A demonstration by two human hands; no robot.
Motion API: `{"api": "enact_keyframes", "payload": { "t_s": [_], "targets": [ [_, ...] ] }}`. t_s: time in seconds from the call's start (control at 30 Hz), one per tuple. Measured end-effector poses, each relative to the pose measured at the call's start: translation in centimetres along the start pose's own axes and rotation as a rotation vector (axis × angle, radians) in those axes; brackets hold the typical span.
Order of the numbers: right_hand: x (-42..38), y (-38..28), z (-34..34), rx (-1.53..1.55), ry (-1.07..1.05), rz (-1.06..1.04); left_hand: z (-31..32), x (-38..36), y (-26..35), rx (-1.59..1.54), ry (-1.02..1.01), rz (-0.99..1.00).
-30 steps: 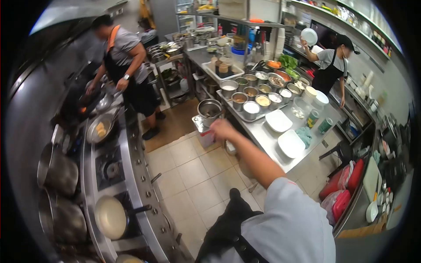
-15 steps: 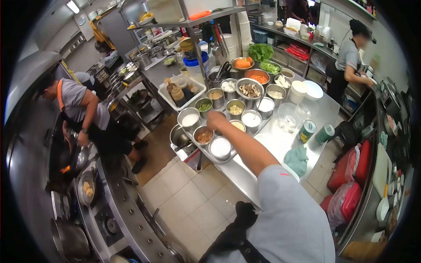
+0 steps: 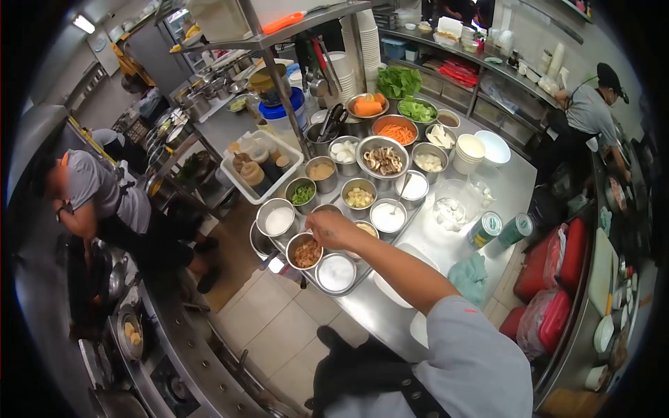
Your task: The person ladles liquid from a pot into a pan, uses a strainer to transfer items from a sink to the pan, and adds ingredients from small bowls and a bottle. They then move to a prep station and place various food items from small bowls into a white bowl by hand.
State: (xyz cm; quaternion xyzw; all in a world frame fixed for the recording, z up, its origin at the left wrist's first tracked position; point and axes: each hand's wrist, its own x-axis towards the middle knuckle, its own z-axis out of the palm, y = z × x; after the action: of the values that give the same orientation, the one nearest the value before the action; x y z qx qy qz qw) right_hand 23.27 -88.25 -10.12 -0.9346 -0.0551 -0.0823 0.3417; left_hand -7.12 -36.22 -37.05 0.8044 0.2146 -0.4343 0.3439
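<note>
My right hand (image 3: pixel 327 230) reaches from the lower right over the steel counter, fingers curled down at the edge of a metal bowl of brown chopped pieces (image 3: pixel 305 252). What the fingertips hold, if anything, is hidden. Around the hand stand a bowl of white powder or salt (image 3: pixel 279 221), another bowl of white powder (image 3: pixel 336 272), chopped greens (image 3: pixel 303 194), pale yellow cubes (image 3: pixel 359 198) and a white-filled bowl with a spoon (image 3: pixel 387 216). A further bowl is partly covered by the hand. My left hand is out of sight.
Farther back are sliced mushrooms (image 3: pixel 384 160), shredded carrot (image 3: pixel 396 133), lettuce (image 3: pixel 399 82) and a tub of squeeze bottles (image 3: pixel 259 171). Two cans (image 3: pixel 486 228) and a green cloth (image 3: pixel 468 277) lie right. One co-worker (image 3: pixel 111 195) stands at the stove, another (image 3: pixel 592 115) at the right counter.
My view has shifted, so the counter sits farther left. My right hand is now closer to the bowl of brown pieces. The left co-worker has raised an arm toward the head; the right one leans forward.
</note>
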Motion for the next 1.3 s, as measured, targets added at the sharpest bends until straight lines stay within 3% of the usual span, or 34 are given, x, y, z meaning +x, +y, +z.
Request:
{"api": "enact_keyframes", "payload": {
  "t_s": [0.07, 0.13, 0.2, 0.23, 0.27, 0.3, 0.33, 0.4, 0.5, 0.6, 0.77, 0.8, 0.83, 0.93, 1.1, 1.17, 1.2, 1.27, 1.3],
  "targets": [
    [-1.0, -0.6, -0.5, 0.025, 0.072, -0.072, -1.4, 2.6, -2.9, 0.202, -0.029, 0.102],
    [-1.0, -2.6, -2.3, 0.054, 0.136, -0.147, -3.1, 5.8, -5.1, 0.54, -0.065, 0.323],
    [0.1, -4.2, -4.6, 0.229, -0.16, 0.302, -4.8, 7.9, -4.2, 0.907, -0.035, 0.588],
    [0.3, -4.1, -4.9, 0.227, -0.169, 0.317, -5.3, 9.4, -2.9, 0.706, 0.083, 0.281],
    [0.5, -4.0, -5.2, 0.212, 0.019, 0.269, -5.7, 11.3, -2.1, 0.468, 0.249, 0.012],
    [0.9, -3.8, -5.6, 0.19, 0.214, 0.214, -7.4, 13.3, -1.2, 0.476, 0.193, 0.006],
    [1.3, -3.6, -5.8, 0.178, 0.217, 0.225, -9.2, 14.7, 0.6, 0.483, 0.137, 0.0],
    [2.2, -3.5, -6.4, 0.17, 0.37, 0.205, -11.0, 11.3, 9.8, 0.124, 0.319, -0.106],
    [3.6, -3.5, -7.7, 0.19, 0.501, 0.263, -14.2, 11.4, 17.1, 0.019, 0.322, -0.105],
    [4.4, -4.4, -9.8, 0.174, 0.596, 0.293, -16.0, 17.0, 17.2, 0.037, 0.36, -0.008],
    [3.5, -6.5, -11.4, 0.318, 0.804, 0.221, -16.4, 20.0, 19.6, 0.162, 0.379, 0.01],
    [3.1, -6.6, -11.6, 0.389, 0.834, 0.213, -16.2, 19.7, 20.2, 0.186, 0.369, -0.087],
    [2.5, -7.0, -12.0, 0.283, 0.815, 0.275, -15.8, 19.8, 20.9, 0.209, 0.36, -0.184],
    [0.1, -6.0, -14.8, 0.174, 0.919, 0.298, -15.3, 20.1, 22.1, 0.171, 0.373, -0.22],
    [-4.3, -6.6, -19.2, 0.148, 1.047, 0.392, -15.9, 20.1, 22.9, 0.209, 0.366, -0.154],
    [-5.8, -7.1, -18.9, 0.011, 1.055, 0.442, -16.2, 24.0, 20.2, 0.213, 0.191, 0.031],
    [-6.6, -7.4, -18.3, 0.013, 1.065, 0.456, -16.8, 23.5, 20.5, 0.23, 0.192, 0.034],
    [-8.5, -8.2, -16.8, 0.012, 1.038, 0.493, -17.3, 22.3, 21.1, -0.186, -0.306, -0.118],
    [-9.8, -8.2, -15.9, -0.016, 1.075, 0.523, -17.1, 22.0, 21.3, -0.197, -0.331, -0.124]
  ]
}}
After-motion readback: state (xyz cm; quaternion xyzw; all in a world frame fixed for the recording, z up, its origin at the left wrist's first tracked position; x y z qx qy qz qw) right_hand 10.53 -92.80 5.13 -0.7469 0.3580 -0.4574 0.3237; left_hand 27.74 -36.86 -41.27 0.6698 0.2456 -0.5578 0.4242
